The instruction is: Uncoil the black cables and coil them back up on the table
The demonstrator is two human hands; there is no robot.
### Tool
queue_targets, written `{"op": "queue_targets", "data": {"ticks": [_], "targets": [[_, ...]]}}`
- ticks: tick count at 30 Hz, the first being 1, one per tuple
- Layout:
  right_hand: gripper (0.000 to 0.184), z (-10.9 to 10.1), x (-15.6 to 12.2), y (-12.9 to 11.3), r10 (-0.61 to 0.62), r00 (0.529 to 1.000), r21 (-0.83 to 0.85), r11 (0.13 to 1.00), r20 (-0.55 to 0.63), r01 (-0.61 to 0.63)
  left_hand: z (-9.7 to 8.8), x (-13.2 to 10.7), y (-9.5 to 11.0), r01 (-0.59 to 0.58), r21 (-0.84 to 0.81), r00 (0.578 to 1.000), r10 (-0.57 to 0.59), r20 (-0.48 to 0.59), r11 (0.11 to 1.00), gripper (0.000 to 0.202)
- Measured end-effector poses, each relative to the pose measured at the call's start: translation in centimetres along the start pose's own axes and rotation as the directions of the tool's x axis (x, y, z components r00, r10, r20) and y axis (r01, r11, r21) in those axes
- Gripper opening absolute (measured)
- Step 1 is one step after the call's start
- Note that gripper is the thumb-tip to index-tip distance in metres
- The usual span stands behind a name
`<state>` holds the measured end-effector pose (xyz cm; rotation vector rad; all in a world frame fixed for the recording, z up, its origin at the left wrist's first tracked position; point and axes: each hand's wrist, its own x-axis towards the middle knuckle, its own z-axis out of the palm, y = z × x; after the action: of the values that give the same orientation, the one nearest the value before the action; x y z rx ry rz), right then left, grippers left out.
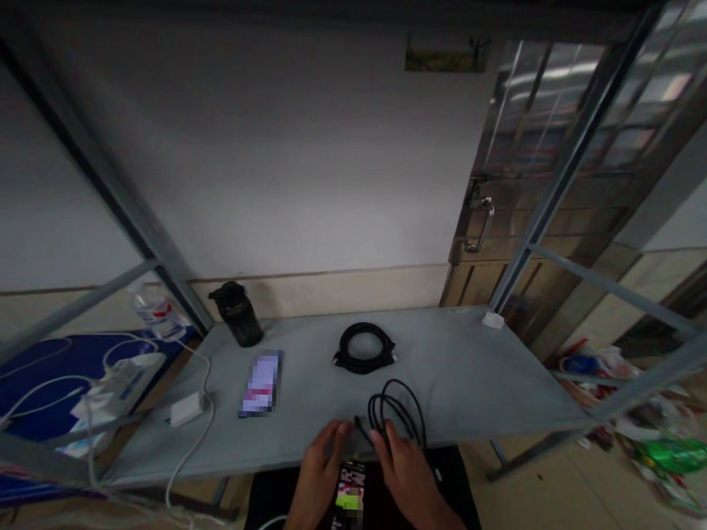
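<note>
My right hand (402, 466) is closed around a loosely looped black cable (416, 404) at the table's front edge. Its thin loops rise above the fingers, and one end points left. My left hand (321, 459) is just beside that end, thumb and forefinger pinched together. Whether anything sits in that pinch is hidden. Farther back on the grey table (454, 371), a second black cable (366, 326) lies coiled in a neat ring, its plugs at the sides.
On the table's left stand a dark bottle (239, 319), a phone (262, 382) and a white charger (187, 408) with its cord. A small white object (493, 319) lies at the back right corner. Metal posts (559, 180) frame both sides. Litter (673, 455) covers the floor at right.
</note>
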<state>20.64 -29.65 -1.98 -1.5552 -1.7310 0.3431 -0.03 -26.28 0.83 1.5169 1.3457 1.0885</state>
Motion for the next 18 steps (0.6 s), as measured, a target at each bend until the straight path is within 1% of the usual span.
{"op": "queue_targets", "data": {"ticks": [1, 2, 3, 5, 7, 8, 9, 10, 11, 12, 15, 16, 18], "targets": [[0.067, -1.3, 1.1, 0.2, 0.041, 0.999, 0.006, 0.999, -0.010, -0.041, -0.3, 1.2, -0.2, -0.069, 0.064, 0.997, 0.071, -0.015, 0.996, 0.054], [0.066, -2.6, 2.2, 0.4, 0.066, 0.998, 0.031, 0.997, 0.006, -0.066, -0.6, 2.4, -0.5, -0.133, 0.125, 0.990, 0.139, -0.035, 0.983, 0.054], [0.064, -3.9, 3.3, 0.6, 0.080, 0.997, 0.064, 0.995, 0.014, -0.081, -0.7, 3.5, -0.8, -0.195, 0.193, 0.977, 0.208, -0.049, 0.962, 0.054], [0.060, -6.3, 5.5, 0.9, 0.106, 0.994, 0.109, 0.989, -0.028, -0.103, -0.5, 5.1, -1.4, -0.283, 0.329, 0.945, 0.321, -0.066, 0.901, 0.051], [0.058, -7.9, 7.9, 1.0, 0.094, 0.990, 0.106, 0.991, -0.103, -0.083, 0.1, 5.6, -2.0, -0.330, 0.480, 0.913, 0.405, -0.059, 0.813, 0.044], [0.057, -8.4, 9.2, 1.0, 0.067, 0.988, 0.068, 0.996, -0.140, -0.058, 0.4, 5.5, -2.2, -0.335, 0.555, 0.898, 0.436, -0.056, 0.762, 0.041], [0.057, -8.6, 10.7, 0.8, 0.021, 0.987, -0.007, 1.000, -0.159, -0.023, 0.7, 5.4, -2.3, -0.329, 0.623, 0.884, 0.463, -0.060, 0.710, 0.038], [0.056, -8.5, 12.4, 0.6, -0.032, 0.985, -0.104, 0.994, -0.167, 0.014, 1.0, 5.2, -2.3, -0.313, 0.679, 0.871, 0.486, -0.072, 0.663, 0.037], [0.056, -8.2, 14.1, 0.4, -0.084, 0.985, -0.217, 0.975, -0.150, 0.050, 1.2, 5.0, -2.4, -0.292, 0.724, 0.858, 0.506, -0.091, 0.625, 0.036], [0.056, -7.5, 15.9, 0.0, -0.135, 0.986, -0.335, 0.938, -0.101, 0.094, 1.3, 4.8, -2.3, -0.271, 0.755, 0.846, 0.522, -0.110, 0.598, 0.035], [0.043, -4.3, 20.2, -0.7, -0.227, 0.974, -0.390, 0.897, -0.007, 0.206, 1.3, 4.6, -2.1, -0.244, 0.797, 0.827, 0.547, -0.126, 0.552, 0.032], [0.038, -3.0, 21.0, -0.8, -0.255, 0.966, -0.397, 0.884, 0.033, 0.247, 1.2, 4.6, -2.0, -0.243, 0.804, 0.828, 0.548, -0.120, 0.543, 0.032], [0.034, -0.4, 21.4, -0.4, -0.294, 0.949, -0.402, 0.859, 0.117, 0.316, 1.0, 4.5, -1.8, -0.238, 0.816, 0.829, 0.548, -0.112, 0.527, 0.031]]}}
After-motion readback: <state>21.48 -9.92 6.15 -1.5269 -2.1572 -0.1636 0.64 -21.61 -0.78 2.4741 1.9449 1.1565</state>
